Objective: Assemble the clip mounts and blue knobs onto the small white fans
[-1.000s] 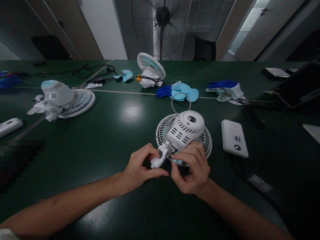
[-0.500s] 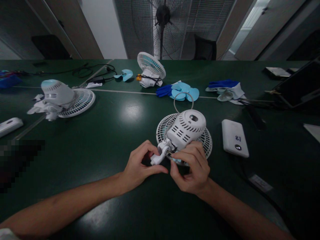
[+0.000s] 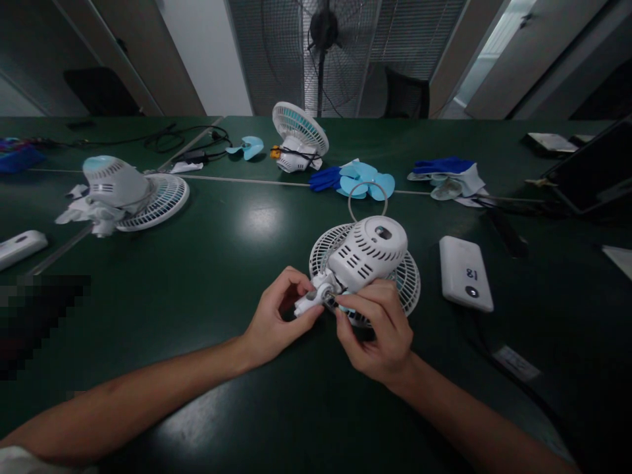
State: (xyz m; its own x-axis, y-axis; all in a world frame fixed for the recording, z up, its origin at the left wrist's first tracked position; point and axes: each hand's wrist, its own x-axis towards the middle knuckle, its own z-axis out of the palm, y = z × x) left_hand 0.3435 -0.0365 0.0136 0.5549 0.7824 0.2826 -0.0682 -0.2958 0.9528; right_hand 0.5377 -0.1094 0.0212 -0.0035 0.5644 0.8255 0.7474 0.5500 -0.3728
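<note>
A small white fan [image 3: 369,249] lies grille down on the table, its motor housing tilted upward. My left hand [image 3: 275,321] is closed round the white bracket [image 3: 307,302] at the fan's near-left end, thumb below and fingers above. At the bracket's round joint, my right hand [image 3: 379,332] pinches a small thin metal part [image 3: 330,299], mostly hidden by the fingertips. The back of this hand rests close to the housing and over the rear grille [image 3: 409,283]. A light ring [image 3: 385,197] stands up behind the housing.
Blue fan blades [image 3: 365,179] and blue-and-white gloves [image 3: 447,174] lie behind. Another white fan [image 3: 116,187] lies at left, a third [image 3: 299,138] at the back. A white box-like device [image 3: 465,273] sits right of my fan. Cables [image 3: 187,135] run across the back left.
My left thumb has moved up against the bracket, and the bracket has turned slightly upward. My right fingertips stay at the joint, with the metal part now closer to it.
</note>
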